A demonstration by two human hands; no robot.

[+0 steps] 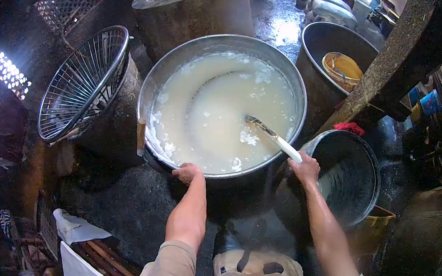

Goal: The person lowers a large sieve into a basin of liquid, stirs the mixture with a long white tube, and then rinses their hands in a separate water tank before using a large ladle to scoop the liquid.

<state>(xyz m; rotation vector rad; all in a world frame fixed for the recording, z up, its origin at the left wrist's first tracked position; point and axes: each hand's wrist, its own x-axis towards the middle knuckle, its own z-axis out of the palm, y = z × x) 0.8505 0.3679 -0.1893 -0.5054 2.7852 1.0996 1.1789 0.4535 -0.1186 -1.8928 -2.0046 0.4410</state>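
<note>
The right hand point(305, 167) grips a slim white-and-brown rod point(283, 144), likely stiff, by its pale end. The left hand's point(187, 172) hold is unclear.

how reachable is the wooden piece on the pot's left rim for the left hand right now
Probably yes: the left hand is at the near rim of the pot, no tool showing in it, and nothing seems to stand between it and the wooden piece farther along.
</note>
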